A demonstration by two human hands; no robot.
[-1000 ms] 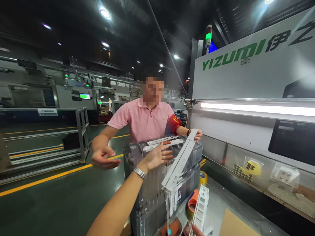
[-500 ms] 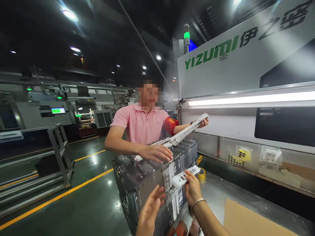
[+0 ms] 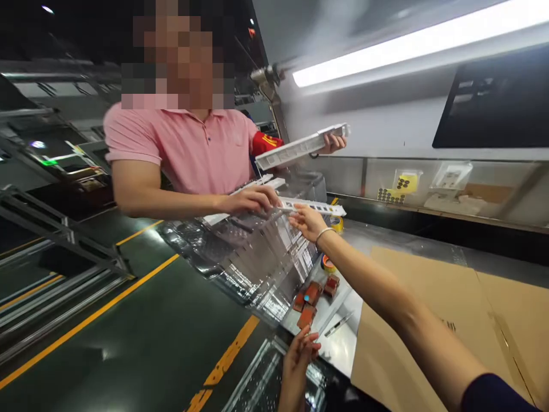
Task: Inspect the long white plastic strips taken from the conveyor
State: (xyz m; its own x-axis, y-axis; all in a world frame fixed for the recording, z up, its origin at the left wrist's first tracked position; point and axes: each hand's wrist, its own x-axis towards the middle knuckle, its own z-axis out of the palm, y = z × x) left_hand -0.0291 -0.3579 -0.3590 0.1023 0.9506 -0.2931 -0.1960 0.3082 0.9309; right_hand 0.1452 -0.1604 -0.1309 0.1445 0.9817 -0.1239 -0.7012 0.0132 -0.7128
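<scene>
My right hand point(image 3: 307, 222) reaches far forward, its fingers on a white slotted plastic strip point(image 3: 328, 209). A co-worker's hand point(image 3: 253, 200) is at the strip's left end; whether it grips the strip I cannot tell. My left hand point(image 3: 299, 350) is low in the view, beside the table edge, fingers partly bent and apart, holding nothing. The co-worker's other hand point(image 3: 335, 142) holds up a longer white plastic strip point(image 3: 300, 150). More white strips point(image 3: 218, 217) lie on the film-wrapped dark stack point(image 3: 253, 252) under the co-worker's arm.
Rust-coloured blocks point(image 3: 307, 316), a pen-like cutter point(image 3: 338, 324) and tape rolls point(image 3: 328, 263) lie on the metal table by the stack. Flat cardboard point(image 3: 398, 320) covers its right part. A machine ledge point(image 3: 437, 213) with bagged pieces runs behind. Metal rails point(image 3: 64, 229) stand left.
My right hand has carried the slotted strip forward to the co-worker's hand. My left hand has drawn back and lower. The view has tilted down and come closer to the co-worker.
</scene>
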